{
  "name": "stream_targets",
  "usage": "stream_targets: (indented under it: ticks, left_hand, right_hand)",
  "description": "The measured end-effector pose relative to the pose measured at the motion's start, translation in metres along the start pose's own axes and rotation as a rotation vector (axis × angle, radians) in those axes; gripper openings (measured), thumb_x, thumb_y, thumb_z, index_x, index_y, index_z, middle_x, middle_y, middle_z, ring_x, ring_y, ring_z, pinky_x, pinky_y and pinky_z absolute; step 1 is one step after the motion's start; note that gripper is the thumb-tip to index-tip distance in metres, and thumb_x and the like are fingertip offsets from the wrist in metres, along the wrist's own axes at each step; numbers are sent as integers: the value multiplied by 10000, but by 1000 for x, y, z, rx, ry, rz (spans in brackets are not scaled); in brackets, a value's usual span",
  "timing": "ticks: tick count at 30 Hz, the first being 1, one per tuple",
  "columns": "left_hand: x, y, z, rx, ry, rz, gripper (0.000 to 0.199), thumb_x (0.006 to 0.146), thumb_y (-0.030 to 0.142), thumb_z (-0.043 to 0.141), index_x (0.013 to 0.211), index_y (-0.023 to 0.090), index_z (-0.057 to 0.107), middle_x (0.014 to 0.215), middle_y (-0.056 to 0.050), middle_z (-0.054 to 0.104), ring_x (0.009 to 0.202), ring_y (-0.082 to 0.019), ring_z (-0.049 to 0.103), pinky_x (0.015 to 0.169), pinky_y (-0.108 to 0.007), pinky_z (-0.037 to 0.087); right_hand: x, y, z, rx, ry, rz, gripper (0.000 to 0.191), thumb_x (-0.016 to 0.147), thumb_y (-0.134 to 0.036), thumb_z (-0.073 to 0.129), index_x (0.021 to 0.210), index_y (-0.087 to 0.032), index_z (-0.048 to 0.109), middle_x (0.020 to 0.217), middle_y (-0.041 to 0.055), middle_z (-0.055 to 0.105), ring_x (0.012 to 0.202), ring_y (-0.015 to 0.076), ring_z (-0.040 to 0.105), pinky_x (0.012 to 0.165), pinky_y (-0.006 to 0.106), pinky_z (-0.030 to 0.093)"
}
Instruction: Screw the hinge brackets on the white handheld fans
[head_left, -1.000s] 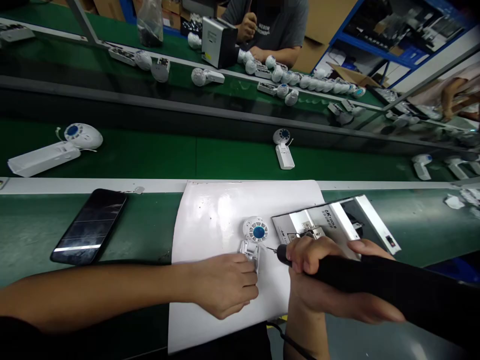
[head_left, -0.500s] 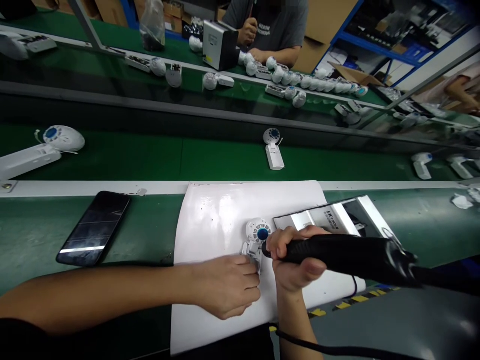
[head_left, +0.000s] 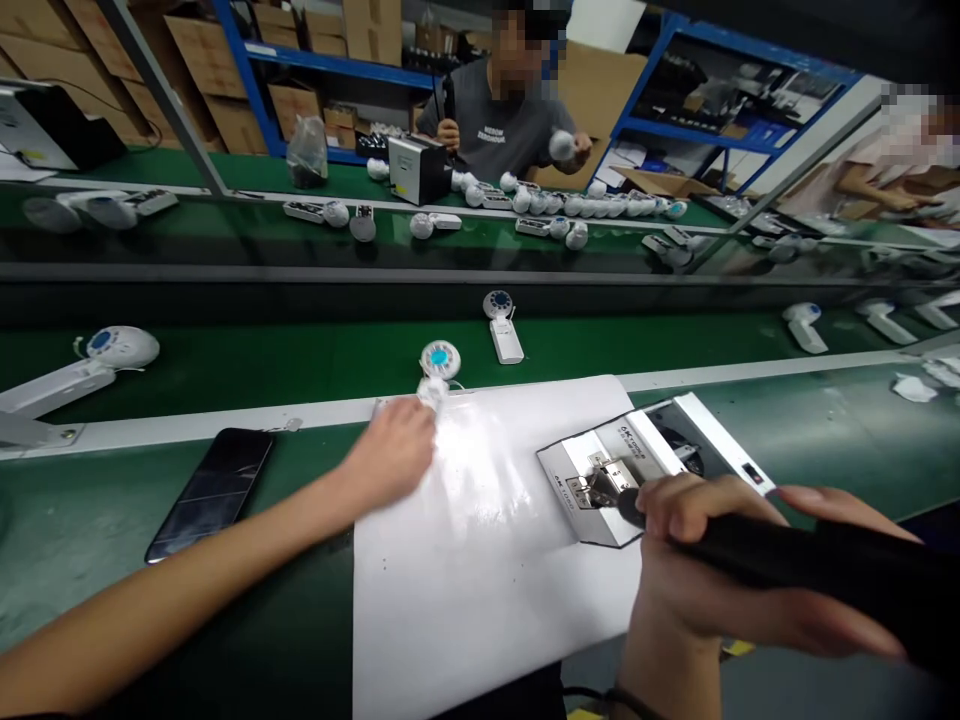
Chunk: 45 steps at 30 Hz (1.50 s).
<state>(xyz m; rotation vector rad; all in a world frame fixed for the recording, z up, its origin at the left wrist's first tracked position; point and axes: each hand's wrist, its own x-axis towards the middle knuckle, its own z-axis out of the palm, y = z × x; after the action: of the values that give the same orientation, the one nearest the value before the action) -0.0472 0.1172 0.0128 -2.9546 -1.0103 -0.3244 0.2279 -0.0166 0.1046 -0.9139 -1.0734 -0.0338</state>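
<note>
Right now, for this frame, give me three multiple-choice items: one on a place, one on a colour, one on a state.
1. Where is the tip of the black tool in the right hand?
A. On the green belt
B. At the silver metal stand
C. On the far shelf

2. What colour is the centre of the round white unit by the left hand?
A. Blue
B. Red
C. Yellow

3. How does the screen of the phone look?
A. Lit with a picture
B. Covered by paper
C. Dark

Answers:
1. B, the tip reaches the middle of the stand.
2. A, a blue disc fills the centre.
3. C, it shows black with only glare.
</note>
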Motion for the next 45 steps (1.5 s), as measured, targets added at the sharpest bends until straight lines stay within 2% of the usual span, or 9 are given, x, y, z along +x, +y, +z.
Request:
stream_targets:
  ticks: [3, 6, 10, 14, 20, 26, 33, 39, 45]
  left_hand:
    - [15, -68, -18, 90, 10, -149, 309, 1005, 136, 509, 1119, 67, 787, 1292, -294, 679, 1316, -498, 574, 1076, -663, 491]
    - [21, -98, -34, 126, 8, -216, 342, 976, 116, 492, 1151, 19, 770, 1264, -324, 660, 1253, -512, 593, 1020, -662, 512]
    - [53, -74, -40, 102, 37, -162, 414, 1039, 179, 513, 1384, 10, 668, 1458, -310, 592, 1359, -475, 542, 1127, -627, 465]
    - [120, -33, -16, 16, 5, -15, 469, 1076, 279, 635, 1496, 74, 604, 1575, -209, 578, 1475, -365, 485, 1278, -496, 365]
    - [171, -31, 18, -71, -26, 18, 303, 1125, 147, 483, 1290, 32, 710, 1346, -227, 688, 1348, -358, 551, 1151, -471, 442]
    - [99, 2, -3, -156, 83, 151, 322, 1161, 181, 410, 1168, 101, 722, 1191, -175, 687, 1141, -312, 580, 1037, -467, 476]
    - [-27, 96, 16, -404, 56, 714, 125, 1084, 241, 641, 988, 182, 695, 960, -61, 685, 885, -217, 583, 889, -378, 483]
    - [-26, 98, 18, -480, 36, 765, 139, 1086, 298, 639, 1007, 198, 693, 1020, -75, 724, 1031, -249, 640, 988, -405, 493]
    - [-26, 100, 19, -499, 44, 771, 105, 1059, 277, 644, 979, 226, 689, 1002, -58, 751, 1072, -251, 662, 1025, -418, 490]
  right_hand:
    - [6, 17, -3, 43, 6, 45, 631, 910, -868, 658, 1093, -278, 533, 545, -117, 561, 339, 132, 429, 338, 277, 414]
    - [-1, 28, 4, 83, 19, 88, 508, 953, -712, 735, 1079, -255, 552, 565, -109, 560, 369, 119, 437, 361, 259, 416]
    - [-12, 21, 12, 149, -63, 127, 533, 933, -738, 742, 1114, -265, 576, 566, -108, 562, 372, 127, 449, 375, 277, 439]
    - [-19, 0, 12, 276, -158, 222, 616, 997, -872, 462, 1223, -312, 582, 564, -120, 524, 343, 127, 383, 356, 296, 421]
    - [-29, -21, -9, 275, -112, 259, 722, 961, -949, 359, 1244, -332, 604, 571, -117, 524, 361, 130, 381, 375, 309, 410]
    - [-43, -20, -29, 223, -12, 334, 725, 956, -959, 357, 1196, -329, 625, 553, -120, 495, 359, 113, 343, 376, 285, 395]
    - [-50, -8, 6, 339, -44, 379, 706, 969, -944, 364, 1179, -333, 648, 541, -119, 490, 333, 100, 340, 361, 261, 381]
    - [-56, 8, 54, 398, -207, 344, 582, 974, -862, 544, 1195, -331, 633, 560, -125, 518, 342, 123, 393, 372, 281, 422]
    - [-61, 15, 63, 399, -248, 378, 595, 934, -867, 619, 1163, -318, 601, 563, -125, 536, 353, 118, 399, 388, 270, 440]
